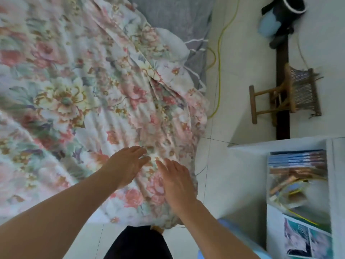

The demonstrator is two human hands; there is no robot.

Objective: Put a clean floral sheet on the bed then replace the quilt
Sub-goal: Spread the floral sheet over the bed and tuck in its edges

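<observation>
Item: thin cotton floral sheet in pink, cream and green (93, 94), spread rumpled over the bed.
Left hand (127, 165) and right hand (176, 182) lie flat on its near corner, fingers straight, gripping nothing; likely light, limp, creasing readily; best pinched along the hem overhanging the grey mattress cover (179, 19).

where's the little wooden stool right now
In the head view, the small wooden stool with a woven seat lies tipped on its side on the pale floor, right of the bed, beyond the yellow-green cord.
</observation>
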